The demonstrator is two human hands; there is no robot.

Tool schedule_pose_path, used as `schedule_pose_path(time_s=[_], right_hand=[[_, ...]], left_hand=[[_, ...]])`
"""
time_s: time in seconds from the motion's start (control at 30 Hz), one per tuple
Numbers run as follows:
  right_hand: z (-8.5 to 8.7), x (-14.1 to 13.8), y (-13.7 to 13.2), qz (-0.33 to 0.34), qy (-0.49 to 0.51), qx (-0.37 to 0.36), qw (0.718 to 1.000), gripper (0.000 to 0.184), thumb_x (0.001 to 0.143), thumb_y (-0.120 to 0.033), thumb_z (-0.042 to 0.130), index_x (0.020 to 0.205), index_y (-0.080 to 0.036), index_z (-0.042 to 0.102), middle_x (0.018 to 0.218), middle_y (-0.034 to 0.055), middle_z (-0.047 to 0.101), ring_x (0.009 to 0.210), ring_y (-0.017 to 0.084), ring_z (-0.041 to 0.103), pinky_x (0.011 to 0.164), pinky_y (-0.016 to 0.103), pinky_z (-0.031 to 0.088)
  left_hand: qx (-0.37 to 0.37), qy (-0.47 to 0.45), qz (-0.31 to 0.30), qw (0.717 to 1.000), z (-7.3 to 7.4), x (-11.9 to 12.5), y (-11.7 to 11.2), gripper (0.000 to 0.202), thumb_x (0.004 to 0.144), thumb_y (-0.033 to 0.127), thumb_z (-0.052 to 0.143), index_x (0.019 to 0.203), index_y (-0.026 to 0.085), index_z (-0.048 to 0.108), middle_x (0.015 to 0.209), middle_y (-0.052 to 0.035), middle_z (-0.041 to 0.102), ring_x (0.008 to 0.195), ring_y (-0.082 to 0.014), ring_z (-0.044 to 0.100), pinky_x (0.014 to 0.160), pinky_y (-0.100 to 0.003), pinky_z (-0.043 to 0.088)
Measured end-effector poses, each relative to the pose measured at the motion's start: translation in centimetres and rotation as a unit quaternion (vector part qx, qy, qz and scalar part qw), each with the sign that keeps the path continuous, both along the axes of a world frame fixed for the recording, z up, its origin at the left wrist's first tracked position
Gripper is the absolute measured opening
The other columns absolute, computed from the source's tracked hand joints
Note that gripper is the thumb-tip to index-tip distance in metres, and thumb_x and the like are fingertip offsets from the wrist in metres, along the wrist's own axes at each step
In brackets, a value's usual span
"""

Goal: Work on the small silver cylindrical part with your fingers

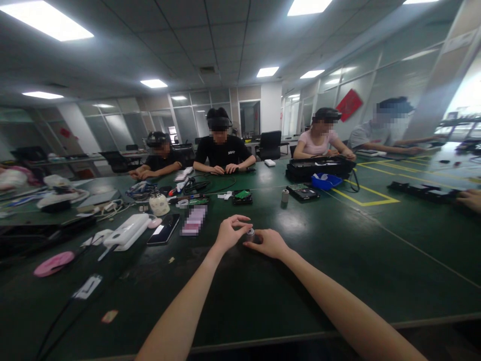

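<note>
A small grey metal cylinder (250, 233) stands on the green table between my two hands, with a dark spot visible on its top. My right hand (271, 243) is closed round its right side, thumb and fingers gripping it low down. Just above its upper left edge, the thumb and a finger of my left hand (230, 233) come together in a pinch; anything between those fingertips is too small to make out. The other left fingers stretch forward. A similar metal cylinder (285, 195) stands farther back, beside a black hard-drive-like box (302, 192).
Left of my hands lie a pink patterned phone (194, 220), a dark phone (164, 229), a white power strip (130, 231) and a pink ring-shaped item (54, 263). A blue tray (326, 181) stands farther back. Several people sit across the table; another person's hand (470, 199) shows at right.
</note>
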State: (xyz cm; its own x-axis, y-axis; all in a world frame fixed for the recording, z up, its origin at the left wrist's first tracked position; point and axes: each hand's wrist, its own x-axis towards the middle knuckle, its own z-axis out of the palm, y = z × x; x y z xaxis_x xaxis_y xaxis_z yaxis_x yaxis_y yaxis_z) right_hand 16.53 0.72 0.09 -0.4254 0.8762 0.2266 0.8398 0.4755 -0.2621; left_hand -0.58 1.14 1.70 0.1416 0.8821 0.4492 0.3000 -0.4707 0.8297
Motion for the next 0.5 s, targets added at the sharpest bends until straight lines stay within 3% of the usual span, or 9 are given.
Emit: schedule_pose_path(time_s=[0.33, 0.5], right_hand=[[-0.12, -0.02, 0.09, 0.001, 0.003, -0.003, 1.0, 0.054, 0.08, -0.069, 0.046, 0.083, -0.02, 0.067, 0.068, 0.0032, 0.067, 0.06, 0.017, 0.06, 0.05, 0.024, 0.03], [-0.1, -0.11, 0.07, -0.005, -0.002, -0.006, 1.0, 0.053, 0.079, -0.07, 0.046, 0.082, -0.02, 0.066, 0.067, 0.0033, 0.067, 0.06, 0.018, 0.061, 0.049, 0.024, 0.03]], left_hand=[[0.052, 0.085, 0.029, 0.995, 0.13, 0.08, -0.37, 0.015, 0.072, 0.027, 0.073, 0.086, 0.023, 0.07, 0.077, -0.0018, 0.077, 0.092, -0.0253, 0.066, 0.09, -0.04, 0.043], [0.008, 0.019, -0.008, 1.0, -0.68, 0.29, 0.25, 0.019, 0.078, 0.029, 0.068, 0.095, 0.02, 0.067, 0.078, -0.0039, 0.076, 0.086, -0.0223, 0.07, 0.089, -0.036, 0.047]])
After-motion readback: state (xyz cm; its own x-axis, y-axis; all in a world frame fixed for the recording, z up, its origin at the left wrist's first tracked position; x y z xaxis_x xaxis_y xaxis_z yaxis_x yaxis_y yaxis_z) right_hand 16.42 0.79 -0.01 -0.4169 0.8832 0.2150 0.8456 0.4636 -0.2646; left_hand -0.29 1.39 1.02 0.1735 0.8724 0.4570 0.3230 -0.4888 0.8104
